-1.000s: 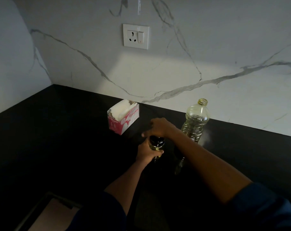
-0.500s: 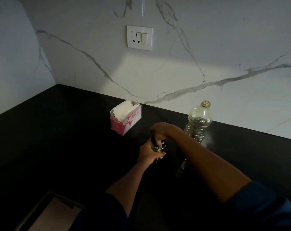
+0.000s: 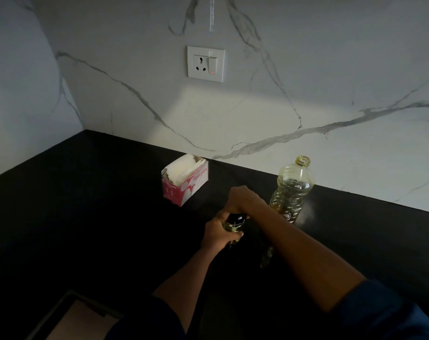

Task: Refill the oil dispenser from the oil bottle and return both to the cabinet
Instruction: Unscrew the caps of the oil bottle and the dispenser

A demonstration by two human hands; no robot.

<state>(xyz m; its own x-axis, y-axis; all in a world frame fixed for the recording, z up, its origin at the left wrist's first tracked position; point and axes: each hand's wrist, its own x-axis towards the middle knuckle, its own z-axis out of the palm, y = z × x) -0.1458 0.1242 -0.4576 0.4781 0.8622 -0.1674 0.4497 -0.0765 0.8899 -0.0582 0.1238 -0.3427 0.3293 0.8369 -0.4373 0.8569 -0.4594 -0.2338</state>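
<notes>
Head view: the oil dispenser [image 3: 229, 227] stands upright on the black desk [image 3: 85, 204], close in front of the person. The left hand [image 3: 219, 234] has its grip wrapped round the glass body, fingers curled fully about it, most likely to keep the bottle from turning or tipping. The right hand [image 3: 242, 201] comes down from above with its fingers bunched over the dispenser's dark top [image 3: 236, 218]. That grip looks closed on the top, though the fingertips are hidden behind the knuckles. Held this way, one hand bracing and the other working the head, the step in hand seems to be twisting the top. Whether it is going on or coming off cannot be told.

So the dispenser sits wholly between the two grips, the body in the left and the head under the right.

The oil bottle [image 3: 292, 190] stands just beside the right wrist, towards the marble wall [image 3: 331, 82]. It is upright, uncapped and free of either hand, with oil low in it. A pink tissue box [image 3: 185, 182] lies well to the left, below the wall socket [image 3: 206, 64]. No cabinet shows.
</notes>
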